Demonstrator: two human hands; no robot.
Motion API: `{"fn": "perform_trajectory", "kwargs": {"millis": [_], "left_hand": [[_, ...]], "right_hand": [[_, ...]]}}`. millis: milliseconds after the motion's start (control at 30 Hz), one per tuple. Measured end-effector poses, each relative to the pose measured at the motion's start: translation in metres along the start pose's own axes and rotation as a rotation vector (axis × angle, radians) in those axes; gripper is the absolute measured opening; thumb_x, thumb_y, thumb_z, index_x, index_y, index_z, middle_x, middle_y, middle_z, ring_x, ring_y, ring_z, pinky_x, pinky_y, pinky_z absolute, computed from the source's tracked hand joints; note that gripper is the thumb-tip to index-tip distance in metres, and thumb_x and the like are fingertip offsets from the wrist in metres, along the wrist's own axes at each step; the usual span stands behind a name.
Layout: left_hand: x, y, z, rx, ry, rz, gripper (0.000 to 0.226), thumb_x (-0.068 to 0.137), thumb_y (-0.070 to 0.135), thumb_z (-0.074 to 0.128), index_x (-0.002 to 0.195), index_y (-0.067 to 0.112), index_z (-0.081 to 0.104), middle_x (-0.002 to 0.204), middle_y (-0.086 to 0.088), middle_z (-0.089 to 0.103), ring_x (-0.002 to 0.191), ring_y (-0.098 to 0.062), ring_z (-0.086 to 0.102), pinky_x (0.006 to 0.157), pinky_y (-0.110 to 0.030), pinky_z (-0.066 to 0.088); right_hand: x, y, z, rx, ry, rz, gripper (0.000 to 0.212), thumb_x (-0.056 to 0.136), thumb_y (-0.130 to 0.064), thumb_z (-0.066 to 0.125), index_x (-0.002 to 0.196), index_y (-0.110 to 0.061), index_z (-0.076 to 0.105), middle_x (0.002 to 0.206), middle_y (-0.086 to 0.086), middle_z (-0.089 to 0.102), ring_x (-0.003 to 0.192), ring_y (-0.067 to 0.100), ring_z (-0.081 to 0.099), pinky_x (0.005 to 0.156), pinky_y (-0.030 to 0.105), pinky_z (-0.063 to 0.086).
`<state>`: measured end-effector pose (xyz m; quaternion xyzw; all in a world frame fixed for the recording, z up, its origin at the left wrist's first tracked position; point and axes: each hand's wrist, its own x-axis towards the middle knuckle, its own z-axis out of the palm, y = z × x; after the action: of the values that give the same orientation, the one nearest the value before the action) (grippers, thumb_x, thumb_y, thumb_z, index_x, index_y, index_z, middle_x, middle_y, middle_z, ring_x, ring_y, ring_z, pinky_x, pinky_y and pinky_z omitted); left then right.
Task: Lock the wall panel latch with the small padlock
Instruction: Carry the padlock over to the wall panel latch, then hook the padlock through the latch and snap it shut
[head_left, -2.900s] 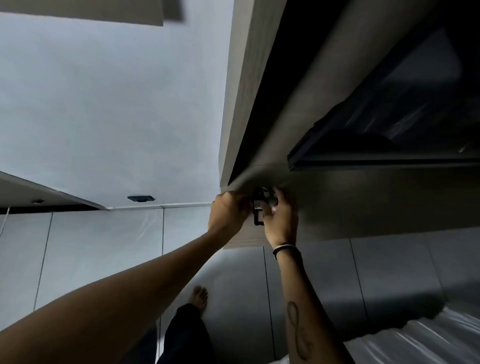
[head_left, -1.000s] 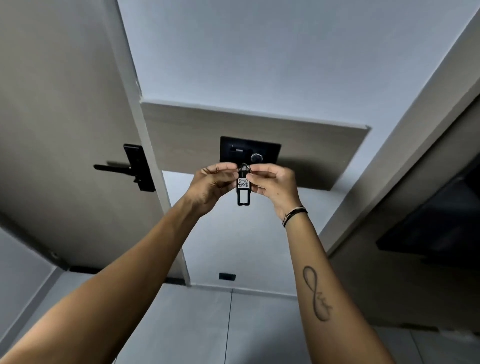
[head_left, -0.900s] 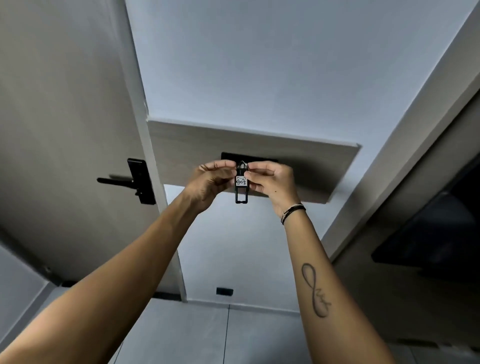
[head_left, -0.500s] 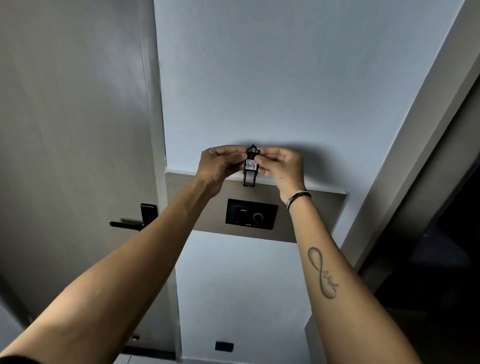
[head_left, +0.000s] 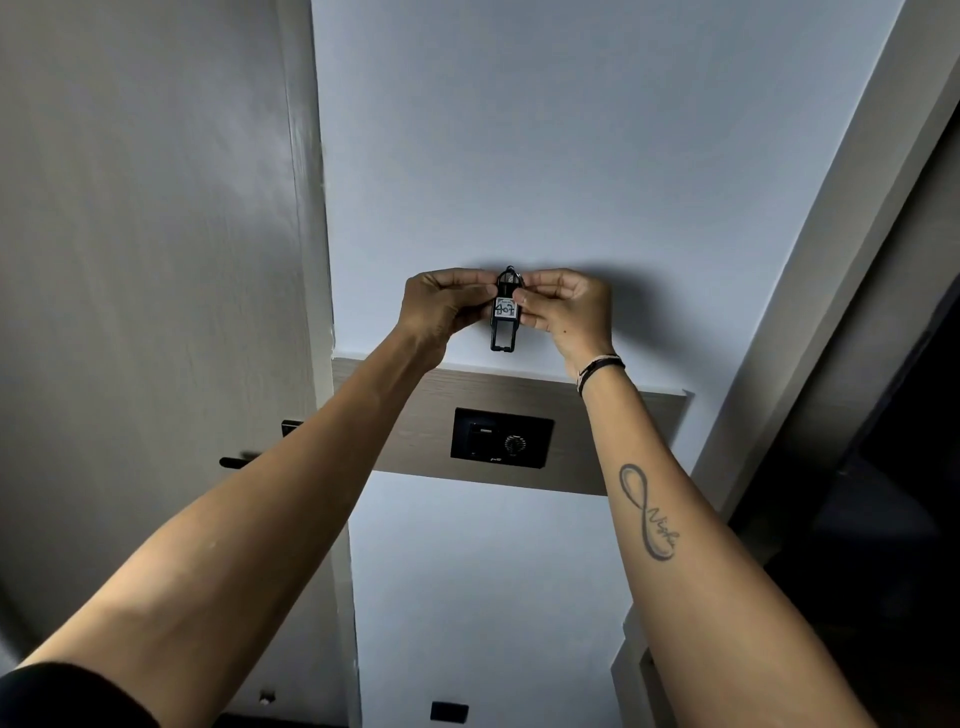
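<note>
A small black padlock-like piece (head_left: 504, 319) with a white label reading 407 hangs between my two hands, raised in front of the pale wall. My left hand (head_left: 444, 306) pinches its left side and my right hand (head_left: 563, 306) pinches its right side, fingertips meeting at its upper part. A metal ring shows at its top; a rectangular black loop hangs below. Below my hands a wooden wall panel (head_left: 613, 441) carries a black plate (head_left: 501, 439) with a round knob. I cannot make out a latch.
A grey door (head_left: 145, 312) with a black lever handle (head_left: 249, 457) stands at the left. A door frame (head_left: 810, 291) and a dark opening lie at the right. A small black socket (head_left: 449, 711) sits low on the wall.
My hands rose with the black piece from in front of the black plate to the wall above the wooden panel. The view tilted, so the panel now sits lower.
</note>
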<state>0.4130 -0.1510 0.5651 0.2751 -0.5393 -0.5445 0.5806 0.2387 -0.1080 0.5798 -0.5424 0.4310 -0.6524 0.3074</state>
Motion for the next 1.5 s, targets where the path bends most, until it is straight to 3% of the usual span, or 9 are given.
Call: {"fn": "perform_trajectory", "kwargs": {"millis": [367,567,667,833,1000,1133,1300,1500], "left_hand": [[0.002,-0.025,-0.003,0.094,0.023,0.025,0.011,0.083,-0.001,0.084,0.086,0.01,0.084,0.078,-0.005,0.083,0.078,-0.024,0.077,0.088,-0.039,0.066],[-0.003,-0.057,-0.015,0.206,0.073,0.022,0.02,0.083,-0.006,0.083,0.102,-0.011,0.078,0.099,-0.028,0.078,0.084,-0.03,0.075,0.086,-0.042,0.068],[-0.007,-0.072,-0.021,0.27,0.089,0.007,0.016,0.082,-0.007,0.083,0.097,-0.006,0.08,0.092,-0.019,0.078,0.081,-0.028,0.075,0.079,-0.036,0.068],[-0.012,-0.091,-0.028,0.37,0.114,0.01,0.014,0.08,-0.004,0.086,0.093,-0.001,0.082,0.082,-0.012,0.079,0.072,-0.018,0.075,0.071,-0.027,0.067],[-0.014,-0.103,-0.034,0.42,0.088,0.007,0.01,0.08,-0.006,0.085,0.089,-0.004,0.082,0.071,0.003,0.078,0.061,-0.006,0.072,0.063,-0.02,0.063],[-0.018,-0.112,-0.035,0.472,0.094,0.029,0.009,0.08,-0.004,0.086,0.086,0.003,0.083,0.076,-0.003,0.078,0.064,-0.009,0.072,0.07,-0.023,0.064],[-0.02,-0.124,-0.037,0.542,0.1,0.054,0.01,0.079,0.001,0.087,0.086,0.007,0.085,0.08,-0.005,0.081,0.07,-0.012,0.074,0.078,-0.031,0.064],[-0.028,-0.132,-0.039,0.663,0.088,0.087,0.009,0.081,0.004,0.086,0.089,0.005,0.086,0.091,-0.012,0.084,0.082,-0.019,0.077,0.089,-0.043,0.065]], "right_hand": [[0.001,0.032,-0.001,-0.06,0.037,-0.01,0.023,0.082,0.006,0.082,0.086,-0.015,0.073,0.08,0.005,0.073,0.07,0.013,0.072,0.066,0.027,0.066],[-0.011,0.07,0.003,-0.108,0.031,0.046,0.022,0.082,0.008,0.081,0.093,-0.008,0.074,0.082,0.005,0.073,0.077,0.02,0.073,0.067,0.031,0.067],[-0.018,0.087,0.004,-0.152,0.013,0.074,0.023,0.081,0.009,0.081,0.102,0.0,0.074,0.084,0.007,0.073,0.078,0.024,0.073,0.066,0.028,0.067],[-0.024,0.109,0.004,-0.214,0.028,0.09,0.025,0.079,0.009,0.083,0.101,0.0,0.076,0.085,0.007,0.072,0.078,0.024,0.072,0.078,0.046,0.067],[-0.029,0.124,0.001,-0.295,0.038,0.061,0.027,0.076,0.005,0.086,0.084,-0.02,0.077,0.078,-0.003,0.073,0.07,0.015,0.072,0.072,0.044,0.069],[-0.035,0.133,0.002,-0.343,0.073,0.034,0.037,0.076,0.0,0.087,0.075,-0.034,0.074,0.075,-0.009,0.073,0.067,0.007,0.072,0.069,0.038,0.069],[-0.041,0.144,-0.001,-0.396,0.082,0.007,0.019,0.077,-0.001,0.087,0.088,-0.013,0.08,0.076,-0.009,0.073,0.065,-0.003,0.072,0.067,0.029,0.068],[-0.051,0.151,-0.004,-0.44,0.052,0.05,0.015,0.081,-0.003,0.085,0.094,-0.008,0.079,0.076,-0.007,0.072,0.058,0.007,0.071,0.059,0.03,0.067]]}}
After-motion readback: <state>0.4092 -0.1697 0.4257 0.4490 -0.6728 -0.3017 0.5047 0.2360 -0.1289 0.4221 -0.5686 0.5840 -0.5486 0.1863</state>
